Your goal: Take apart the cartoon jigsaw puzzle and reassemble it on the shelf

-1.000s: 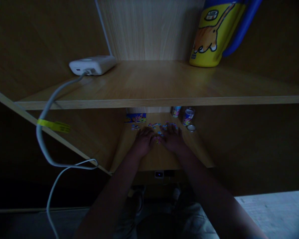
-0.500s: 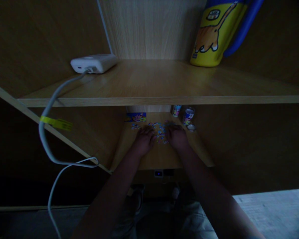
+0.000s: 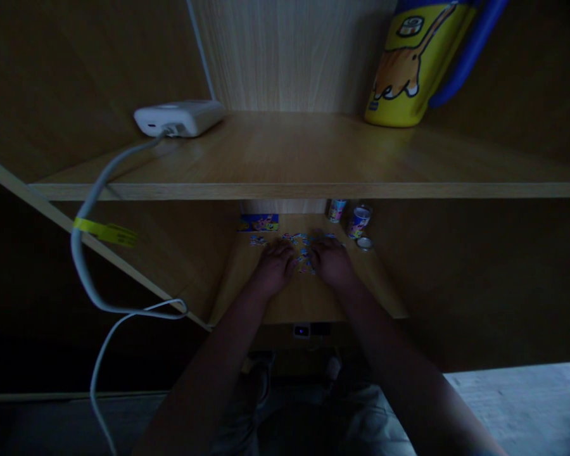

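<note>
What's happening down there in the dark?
A person has both hands flat on a low wooden surface, the left hand and right hand either side of a scatter of small colourful puzzle pieces. Two small cans stand behind, by a loose lid.

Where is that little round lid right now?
In the head view the lid lies flat on the lower wooden surface, just right of the right hand and in front of the small printed can.

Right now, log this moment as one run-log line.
left hand: flat on small colourful puzzle pieces | right hand: same | surface: low wooden desk | near: small printed can
</note>
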